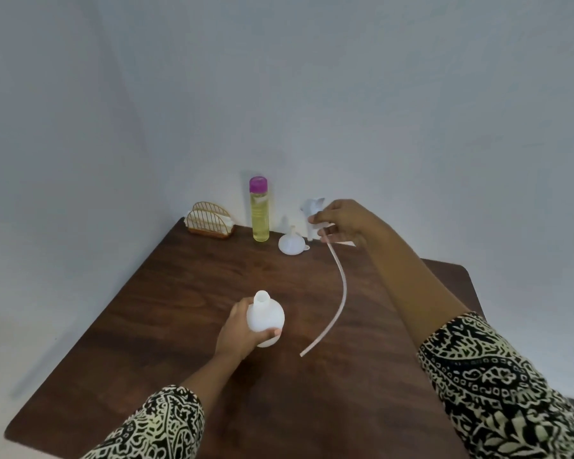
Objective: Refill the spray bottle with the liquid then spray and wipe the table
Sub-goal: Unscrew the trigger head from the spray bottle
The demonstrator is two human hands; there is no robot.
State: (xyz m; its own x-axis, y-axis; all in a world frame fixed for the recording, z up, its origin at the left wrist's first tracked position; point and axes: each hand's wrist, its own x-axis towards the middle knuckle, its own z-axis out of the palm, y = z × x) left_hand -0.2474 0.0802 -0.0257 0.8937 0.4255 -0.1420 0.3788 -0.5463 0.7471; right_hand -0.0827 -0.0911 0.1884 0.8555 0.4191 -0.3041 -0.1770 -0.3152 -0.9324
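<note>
Dark brown wood-grain desk (166,293), matte, set w/ its far corner pushed into the angle of two plain pale grey-blue walls (345,94). Walls bare, soft even light, faint shadows behind the items at the far corner.

At the far corner, left to right: wire napkin holder (209,221) w/ white napkins; tall clear bottle of yellow liquid (260,210), purple cap, upright, just beside the holder; white funnel (290,242) lying mouth-down, spout up, near the bottle.

Left hand (237,331) wrapped around the white spray bottle (265,318), approx mid-desk. Bottle upright, neck open, no top on it; base seems to sit on the desk but can't tell for sure.

Right hand (343,221) reached out toward the far corner, fingers closed on the spray head (314,210), held above the desk just right of the funnel. Its long pale dip tube (340,293) curves back toward the near edge, end hanging right of the bottle, apart from it.

Both sleeves (497,385) black-and-cream patterned fabric. Rest of the desk surface plain; right-hand edge partly hidden by the arm.
</note>
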